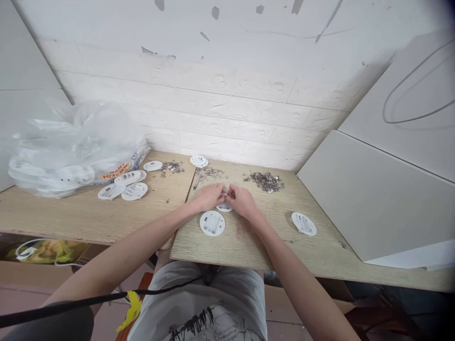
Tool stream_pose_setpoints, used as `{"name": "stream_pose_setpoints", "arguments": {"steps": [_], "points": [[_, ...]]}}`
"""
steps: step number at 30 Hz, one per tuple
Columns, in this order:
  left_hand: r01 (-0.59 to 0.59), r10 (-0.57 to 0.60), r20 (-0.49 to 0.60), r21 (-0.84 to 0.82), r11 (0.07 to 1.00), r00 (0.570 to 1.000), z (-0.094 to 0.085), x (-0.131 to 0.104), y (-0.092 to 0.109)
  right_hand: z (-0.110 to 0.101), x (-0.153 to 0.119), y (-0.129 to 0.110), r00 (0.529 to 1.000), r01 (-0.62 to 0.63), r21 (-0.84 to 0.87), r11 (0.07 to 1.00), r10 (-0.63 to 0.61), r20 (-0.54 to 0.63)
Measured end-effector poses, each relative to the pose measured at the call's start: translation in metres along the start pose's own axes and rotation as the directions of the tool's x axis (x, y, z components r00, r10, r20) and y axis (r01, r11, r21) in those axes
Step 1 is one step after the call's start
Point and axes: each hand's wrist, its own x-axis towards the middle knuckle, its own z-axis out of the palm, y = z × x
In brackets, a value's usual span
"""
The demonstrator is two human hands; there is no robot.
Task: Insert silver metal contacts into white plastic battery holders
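Note:
My left hand (210, 197) and my right hand (242, 201) meet at the middle of the table, fingertips nearly touching. Beneath them, a white round plastic battery holder (225, 207) shows only its near edge. The left fingers are closed at its left side. Between the fingertips glints a thin metal piece (227, 192), pinched by my right hand; its exact kind is too small to make out. Just in front lies another round battery holder (212, 223) with slots facing up. Behind the hands are scattered small metal pieces (212, 174).
A heap of metal contacts (267, 181) lies back right, a smaller pile (173, 166) back left. More white holders rest at right (304, 223), back (199, 161) and left (134, 191). A clear plastic bag (78, 151) fills the left; a grey-white panel (351, 199) bounds the right.

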Motion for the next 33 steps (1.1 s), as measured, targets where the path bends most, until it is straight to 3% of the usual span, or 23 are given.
{"name": "stream_pose_setpoints", "arguments": {"steps": [10,13,16,19,22,27,33], "points": [[0.008,-0.008,-0.032,-0.002,1.0,0.999,0.0,0.0,-0.004,-0.017,-0.006,0.015,0.998,0.036,-0.003,0.999,-0.036,0.044],[0.004,-0.002,-0.059,0.018,1.0,0.998,0.001,0.0,-0.002,-0.031,-0.006,0.03,0.993,-0.057,-0.024,0.998,0.054,-0.109],[-0.006,0.007,-0.061,0.026,1.0,0.998,0.001,-0.001,-0.001,-0.041,-0.004,0.049,0.944,-0.229,-0.064,0.971,0.206,-0.259],[-0.011,0.012,-0.06,0.013,1.0,0.998,0.0,-0.002,-0.001,-0.043,-0.001,0.065,0.911,-0.349,-0.118,0.93,0.307,-0.275],[-0.032,0.03,-0.054,-0.035,0.999,0.998,-0.001,-0.001,-0.003,-0.038,0.003,0.069,0.905,-0.383,-0.162,0.91,0.334,-0.264],[-0.058,0.051,-0.057,-0.143,0.988,0.997,-0.005,0.003,-0.01,-0.023,0.012,0.062,0.91,-0.341,-0.199,0.919,0.269,-0.315],[-0.099,0.094,-0.041,-0.123,0.987,0.995,-0.011,0.005,-0.016,-0.006,0.031,0.057,0.935,-0.216,-0.278,0.936,0.117,-0.335]]}}
